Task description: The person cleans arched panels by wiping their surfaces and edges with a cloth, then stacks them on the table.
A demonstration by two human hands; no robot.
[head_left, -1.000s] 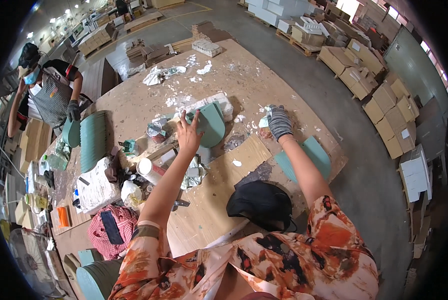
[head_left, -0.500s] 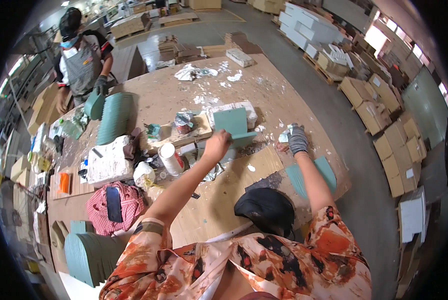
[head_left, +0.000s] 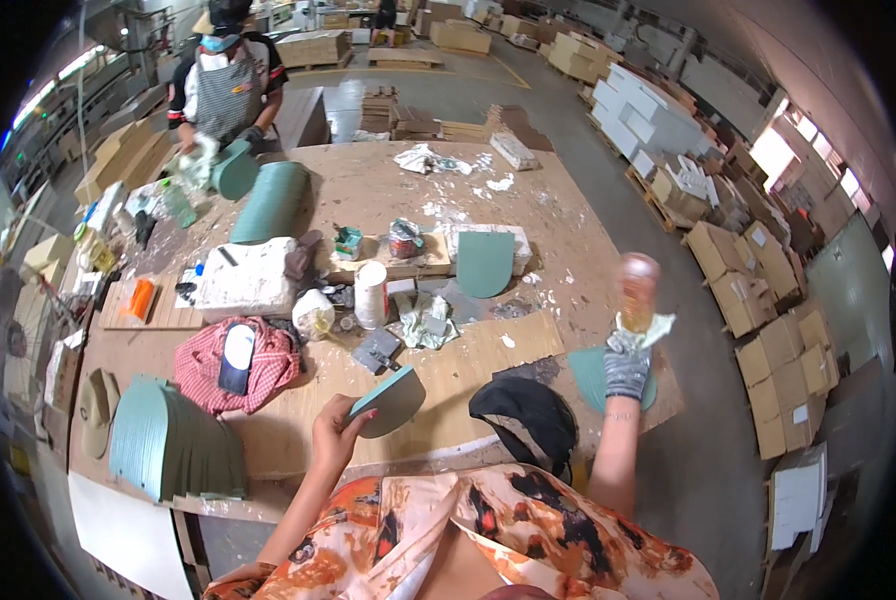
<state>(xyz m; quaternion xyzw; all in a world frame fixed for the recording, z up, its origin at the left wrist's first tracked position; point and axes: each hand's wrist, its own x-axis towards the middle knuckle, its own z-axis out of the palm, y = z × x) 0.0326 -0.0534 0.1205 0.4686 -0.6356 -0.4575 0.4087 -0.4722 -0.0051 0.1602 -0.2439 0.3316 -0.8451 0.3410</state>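
Observation:
Close to my body, my left hand pinches a flat green panel with a rounded end, held tilted above the table. My right hand, in a grey glove, is closed on a pale cloth. A clear bottle with reddish-brown liquid rises from the cloth, apparently upended with its base up; the gloved fingers are partly hidden. Below that hand, ridged green panels lie at the table's right edge. Another rounded green panel leans against a white wrapped block across the table.
A stack of green panels stands at the near left, beside a red checked cloth with a phone on it. A black cap lies in front of me. A white can stands mid-table. Far left, a co-worker handles a green panel.
My left hand has drawn back toward me with a green panel. My right hand has come nearer, lifting the bottle and cloth off the table. My view has shifted.

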